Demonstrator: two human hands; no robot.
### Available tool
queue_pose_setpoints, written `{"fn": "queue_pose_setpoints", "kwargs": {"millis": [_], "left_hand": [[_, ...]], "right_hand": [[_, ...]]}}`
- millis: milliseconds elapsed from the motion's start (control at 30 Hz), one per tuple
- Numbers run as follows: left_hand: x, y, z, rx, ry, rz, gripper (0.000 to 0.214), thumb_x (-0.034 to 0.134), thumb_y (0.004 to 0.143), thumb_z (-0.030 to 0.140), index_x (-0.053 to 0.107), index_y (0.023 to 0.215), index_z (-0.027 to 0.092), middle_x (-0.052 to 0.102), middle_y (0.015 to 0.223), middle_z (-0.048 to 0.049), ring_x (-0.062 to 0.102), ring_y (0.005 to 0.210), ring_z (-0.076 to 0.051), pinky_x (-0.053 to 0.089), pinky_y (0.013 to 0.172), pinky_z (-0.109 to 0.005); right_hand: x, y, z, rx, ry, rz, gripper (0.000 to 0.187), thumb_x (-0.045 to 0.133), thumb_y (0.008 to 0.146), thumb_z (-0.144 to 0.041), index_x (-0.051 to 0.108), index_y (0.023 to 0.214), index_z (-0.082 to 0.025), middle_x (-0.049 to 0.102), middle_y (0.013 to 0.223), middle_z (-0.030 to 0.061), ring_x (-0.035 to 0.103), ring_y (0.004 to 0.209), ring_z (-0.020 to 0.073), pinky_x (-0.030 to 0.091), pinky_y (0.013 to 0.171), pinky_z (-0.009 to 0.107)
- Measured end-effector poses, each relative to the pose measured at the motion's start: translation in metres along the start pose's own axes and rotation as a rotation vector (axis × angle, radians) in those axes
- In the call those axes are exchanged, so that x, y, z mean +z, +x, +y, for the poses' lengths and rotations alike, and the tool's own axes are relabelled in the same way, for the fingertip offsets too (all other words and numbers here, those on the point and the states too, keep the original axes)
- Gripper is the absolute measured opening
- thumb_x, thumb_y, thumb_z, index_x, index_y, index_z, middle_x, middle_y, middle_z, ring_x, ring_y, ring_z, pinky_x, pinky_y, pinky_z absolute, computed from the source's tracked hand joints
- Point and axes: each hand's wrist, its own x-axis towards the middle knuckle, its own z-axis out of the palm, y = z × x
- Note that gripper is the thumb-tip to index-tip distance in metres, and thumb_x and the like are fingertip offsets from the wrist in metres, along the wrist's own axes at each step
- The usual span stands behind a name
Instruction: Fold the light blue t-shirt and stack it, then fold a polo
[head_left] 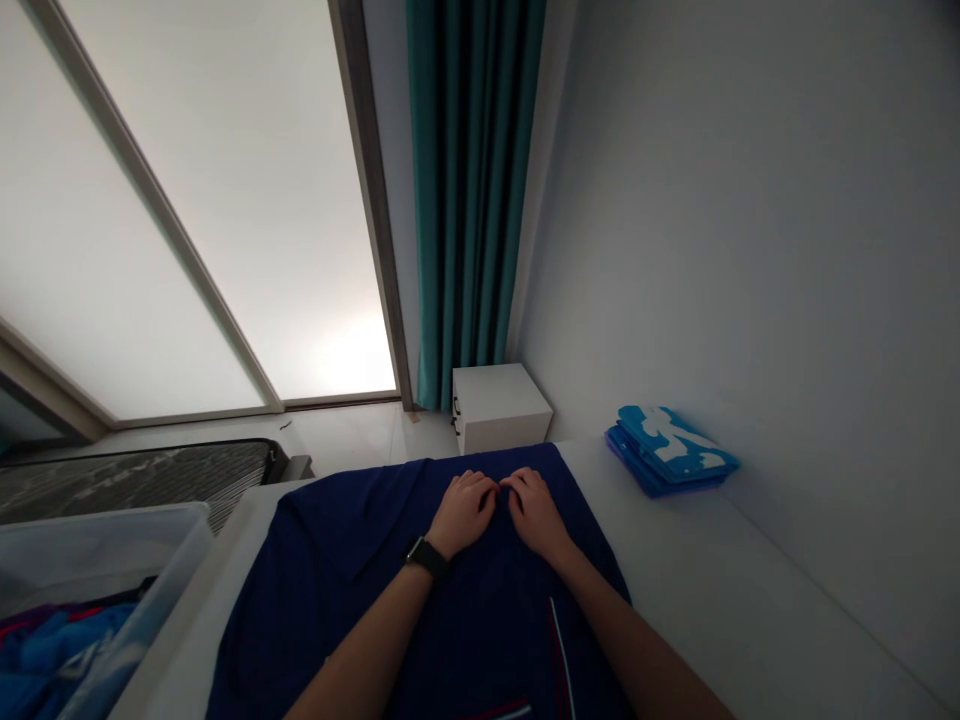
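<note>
Already, folded blue clothes (670, 450) sit on the table (675, 560), while the left hand (461, 513) and right hand (536, 512) pinch the unfolded navy garment (360, 570) with their fingers.

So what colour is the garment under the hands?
The garment is navy blue with a white-and-red stripe; best seen in the head view.

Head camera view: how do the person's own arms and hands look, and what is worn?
The left hand and right hand are bare, with no gloves or sleeves on the forearms. A black wristwatch sits on the left wrist; the right arm shows nothing worn.
</note>
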Motion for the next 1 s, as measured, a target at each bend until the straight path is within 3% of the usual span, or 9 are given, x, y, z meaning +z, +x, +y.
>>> {"fn": "queue_pose_setpoints", "kwargs": {"millis": [300, 533, 700, 900, 1000], "left_hand": [[-0.001, 0.0, -0.004, -0.009, -0.077, -0.006, 0.023, 0.042, 0.092, 0.019, 0.066, 0.088, 0.021, 0.067, 0.091, -0.0047, 0.058, 0.088, -0.02, 0.04, 0.083, -0.036], [-0.006, 0.0, -0.001, -0.052, -0.115, -0.026, 0.024, 0.042, 0.092, 0.02, 0.066, 0.09, 0.022, 0.068, 0.095, -0.0041, 0.058, 0.091, -0.021, 0.041, 0.088, -0.039], [-0.006, 0.0, -0.002, -0.061, -0.137, -0.028, 0.025, 0.04, 0.092, 0.022, 0.066, 0.09, 0.023, 0.068, 0.095, -0.004, 0.059, 0.091, -0.022, 0.04, 0.091, -0.041], [-0.004, 0.0, -0.002, -0.066, -0.131, -0.031, 0.024, 0.042, 0.092, 0.022, 0.066, 0.09, 0.023, 0.068, 0.096, -0.0038, 0.059, 0.092, -0.021, 0.039, 0.094, -0.041], [-0.003, 0.0, -0.003, -0.068, -0.127, -0.031, 0.025, 0.041, 0.092, 0.022, 0.066, 0.09, 0.022, 0.069, 0.096, -0.0043, 0.059, 0.092, -0.021, 0.039, 0.093, -0.041]], "right_hand": [[-0.003, 0.002, -0.003, 0.058, -0.054, 0.005, 0.035, 0.045, 0.086, -0.011, 0.059, 0.116, -0.02, 0.056, 0.11, 0.0095, 0.051, 0.104, 0.0234, 0.043, 0.092, 0.039], [-0.013, 0.036, 0.043, 0.137, -0.214, 0.032, 0.032, 0.045, 0.089, -0.017, 0.06, 0.117, -0.018, 0.058, 0.114, 0.0124, 0.05, 0.111, 0.025, 0.036, 0.1, 0.041], [-0.03, 0.069, 0.077, 0.33, -0.312, -0.149, 0.035, 0.039, 0.095, -0.024, 0.057, 0.124, -0.019, 0.058, 0.123, 0.0136, 0.05, 0.118, 0.0251, 0.031, 0.103, 0.042], [-0.043, 0.102, 0.102, 0.436, -0.22, -0.364, 0.033, 0.04, 0.096, -0.034, 0.071, 0.097, -0.024, 0.071, 0.103, 0.0099, 0.063, 0.1, 0.0281, 0.038, 0.093, 0.047], [-0.043, 0.112, 0.106, 0.466, -0.142, -0.418, 0.029, 0.047, 0.092, -0.031, 0.074, 0.088, -0.022, 0.073, 0.098, 0.0083, 0.065, 0.094, 0.0263, 0.042, 0.089, 0.041]]}}
